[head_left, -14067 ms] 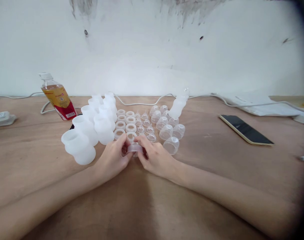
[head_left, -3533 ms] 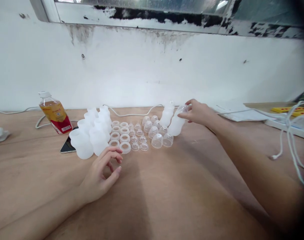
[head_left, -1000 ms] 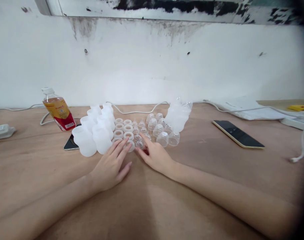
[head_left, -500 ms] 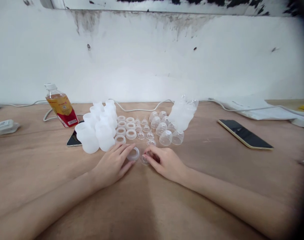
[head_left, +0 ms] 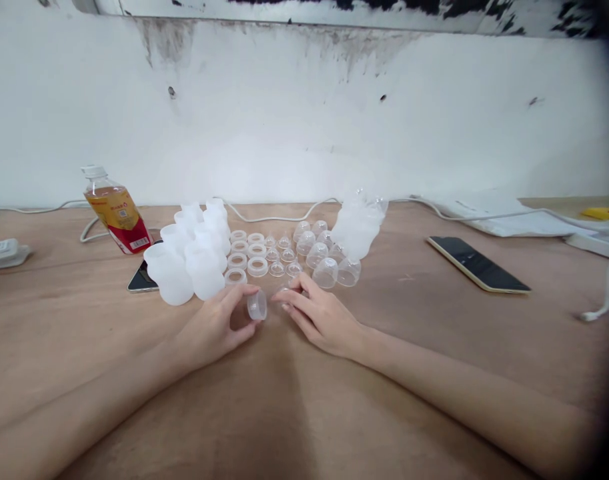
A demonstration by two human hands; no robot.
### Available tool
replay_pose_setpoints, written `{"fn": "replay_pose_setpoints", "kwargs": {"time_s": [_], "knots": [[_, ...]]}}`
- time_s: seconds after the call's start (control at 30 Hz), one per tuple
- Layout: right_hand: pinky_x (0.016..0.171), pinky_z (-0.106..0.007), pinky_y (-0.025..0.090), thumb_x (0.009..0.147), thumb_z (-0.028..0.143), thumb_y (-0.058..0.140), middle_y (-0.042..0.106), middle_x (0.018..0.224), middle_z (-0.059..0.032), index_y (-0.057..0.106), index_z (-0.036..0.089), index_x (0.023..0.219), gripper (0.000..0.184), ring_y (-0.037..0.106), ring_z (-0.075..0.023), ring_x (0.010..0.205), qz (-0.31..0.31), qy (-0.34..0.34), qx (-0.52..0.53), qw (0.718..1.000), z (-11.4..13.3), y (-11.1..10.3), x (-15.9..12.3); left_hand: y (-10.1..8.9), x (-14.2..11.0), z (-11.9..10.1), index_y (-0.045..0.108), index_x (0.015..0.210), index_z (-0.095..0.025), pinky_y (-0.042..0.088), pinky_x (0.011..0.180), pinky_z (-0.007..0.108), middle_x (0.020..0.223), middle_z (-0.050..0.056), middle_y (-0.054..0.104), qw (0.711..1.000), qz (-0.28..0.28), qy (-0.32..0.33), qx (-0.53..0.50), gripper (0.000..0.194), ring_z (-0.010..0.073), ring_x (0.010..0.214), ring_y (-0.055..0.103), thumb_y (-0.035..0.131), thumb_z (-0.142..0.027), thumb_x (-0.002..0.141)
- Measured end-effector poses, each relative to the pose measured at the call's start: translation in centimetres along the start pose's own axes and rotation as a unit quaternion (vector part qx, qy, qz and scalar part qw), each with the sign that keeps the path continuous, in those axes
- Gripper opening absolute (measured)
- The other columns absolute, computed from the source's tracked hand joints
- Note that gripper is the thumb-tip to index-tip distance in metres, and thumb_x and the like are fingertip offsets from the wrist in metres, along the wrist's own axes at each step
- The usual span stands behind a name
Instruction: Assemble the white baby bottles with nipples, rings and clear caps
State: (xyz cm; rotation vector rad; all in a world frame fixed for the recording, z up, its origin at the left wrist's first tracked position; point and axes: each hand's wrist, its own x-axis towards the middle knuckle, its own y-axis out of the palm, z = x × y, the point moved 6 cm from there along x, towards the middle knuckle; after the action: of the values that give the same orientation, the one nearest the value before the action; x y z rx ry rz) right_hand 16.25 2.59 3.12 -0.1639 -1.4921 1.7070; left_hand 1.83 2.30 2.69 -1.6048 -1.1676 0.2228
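Between thumb and fingers my left hand (head_left: 221, 325) grips a translucent screw ring (head_left: 257, 305), tipped on its side with its opening turned to the right. Opposite it, my right hand (head_left: 324, 315) pinches a clear bottle nipple (head_left: 284, 293), mostly covered by the fingers. The two parts are close together but apart. Just beyond the hands lie rows of screw rings (head_left: 257, 267) and clear nipples (head_left: 277, 269). Several domed clear caps (head_left: 325, 273) stand to their right. White baby bottle bodies (head_left: 205, 273) stand in two rows on the left.
Two assembled bottles (head_left: 357, 230) stand behind the caps. A phone (head_left: 479, 265) lies on the right, and another phone (head_left: 143, 279) is partly behind the bottle bodies. A drink bottle (head_left: 118, 212) is at the left. A white cable (head_left: 284, 219) runs along the wall.
My right hand set down a second assembled bottle, then came back and picked up a nipple. My left hand took the nearest ring, drew it closer and has now tilted it up on its side.
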Motion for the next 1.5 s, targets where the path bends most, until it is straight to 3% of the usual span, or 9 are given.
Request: {"fn": "replay_pose_setpoints", "kwargs": {"time_s": [0.23, 0.47, 0.73, 0.83, 0.93, 1.13, 1.27, 1.37, 1.5], "knots": [[0.072, -0.029, 0.044, 0.086, 0.019, 0.036, 0.041, 0.09, -0.0059, 0.054, 0.023, 0.104, 0.025, 0.045, -0.0146, 0.082, -0.077, -0.017, 0.069, 0.994, -0.2, -0.8, 0.1, 0.2, 0.3, 0.6, 0.042, 0.1, -0.021, 0.049, 0.073, 0.029, 0.1, 0.002, 0.061, 0.998, 0.017, -0.049, -0.035, 0.028, 0.0161, 0.085, 0.06, 0.053, -0.023, 0.074], [0.066, -0.025, 0.046, 0.085, 0.026, 0.043, 0.046, 0.08, -0.002, 0.053, 0.02, 0.101, 0.02, 0.045, -0.0093, 0.061, -0.054, 0.004, 0.094, 0.994, -0.5, -0.5, 0.1, 0.3, 0.2, 0.6, 0.036, 0.115, -0.021, 0.046, 0.081, 0.033, 0.109, 0.005, 0.056, 0.999, 0.029, -0.039, -0.018, 0.042, 0.018, 0.095, 0.056, 0.052, -0.027, 0.076], [0.086, -0.029, 0.042, 0.084, 0.024, 0.046, 0.048, 0.114, -0.0083, 0.056, 0.02, 0.103, 0.022, 0.048, -0.0154, 0.102, -0.071, 0.015, 0.111, 0.991, -0.8, -0.7, 0.1, 0.3, 0.4, 0.6, 0.041, 0.112, -0.022, 0.047, 0.076, 0.029, 0.103, 0.002, 0.06, 0.997, 0.041, -0.043, -0.051, 0.038, 0.0158, 0.089, 0.058, 0.051, -0.023, 0.076], [0.077, -0.028, 0.047, 0.081, 0.023, 0.05, 0.057, 0.11, -0.0043, 0.05, 0.021, 0.112, 0.031, 0.057, -0.0122, 0.082, -0.048, 0.074, 0.137, 0.987, -1.4, -0.5, 0.2, 0.2, 0.3, 0.6, 0.041, 0.113, -0.022, 0.047, 0.076, 0.029, 0.104, 0.003, 0.06, 0.996, 0.041, -0.048, -0.056, 0.039, 0.0165, 0.09, 0.059, 0.052, -0.025, 0.076], [0.065, -0.026, 0.048, 0.078, 0.027, 0.055, 0.063, 0.097, -0.0025, 0.054, 0.019, 0.105, 0.028, 0.055, -0.0103, 0.064, -0.052, 0.123, 0.147, 0.98, -1.7, -0.6, 0.3, 0.2, 0.2, 0.6, 0.042, 0.113, -0.022, 0.047, 0.077, 0.03, 0.106, 0.003, 0.06, 0.996, 0.042, -0.049, -0.06, 0.038, 0.0166, 0.091, 0.058, 0.052, -0.027, 0.076], [0.063, -0.024, 0.046, 0.083, 0.026, 0.047, 0.057, 0.093, -0.0049, 0.059, 0.018, 0.097, 0.02, 0.053, -0.0111, 0.072, -0.059, 0.048, 0.14, 0.987, -0.4, -0.8, 0.4, 0.1, 0.3, 0.6, 0.042, 0.112, -0.021, 0.046, 0.078, 0.027, 0.105, 0.002, 0.06, 0.996, 0.038, -0.049, -0.066, 0.038, 0.0156, 0.091, 0.058, 0.052, -0.029, 0.077], [0.065, -0.025, 0.048, 0.079, 0.028, 0.053, 0.055, 0.095, -0.005, 0.05, 0.019, 0.109, 0.031, 0.054, -0.0128, 0.077, -0.073, 0.058, 0.149, 0.984, -0.7, -0.6, 0.4, 0.2, 0.3, 0.6, 0.041, 0.113, -0.022, 0.046, 0.077, 0.027, 0.106, 0.002, 0.06, 0.997, 0.036, -0.041, -0.056, 0.038, 0.0162, 0.091, 0.058, 0.052, -0.029, 0.077], [0.071, -0.027, 0.048, 0.077, 0.029, 0.056, 0.058, 0.091, -0.0034, 0.051, 0.019, 0.103, 0.028, 0.055, -0.0139, 0.08, -0.074, 0.052, 0.158, 0.983, -0.6, -0.4, 0.6, 0.4, 0.3, 0.4, 0.04, 0.115, -0.024, 0.045, 0.079, 0.028, 0.108, 0.002, 0.059, 0.998, 0.039, -0.029, -0.049, 0.04, 0.017, 0.093, 0.057, 0.052, -0.028, 0.077], [0.077, -0.03, 0.048, 0.079, 0.028, 0.054, 0.049, 0.109, -0.0081, 0.053, 0.018, 0.108, 0.031, 0.053, -0.0149, 0.087, -0.076, 0.014, 0.14, 0.987, 0.2, -0.2, 0.7, 0.6, 0.4, 0.1, 0.039, 0.117, -0.025, 0.046, 0.073, 0.028, 0.103, 0.002, 0.06, 0.998, 0.047, -0.021, -0.033, 0.041, 0.0169, 0.086, 0.059, 0.051, -0.03, 0.078]]}}
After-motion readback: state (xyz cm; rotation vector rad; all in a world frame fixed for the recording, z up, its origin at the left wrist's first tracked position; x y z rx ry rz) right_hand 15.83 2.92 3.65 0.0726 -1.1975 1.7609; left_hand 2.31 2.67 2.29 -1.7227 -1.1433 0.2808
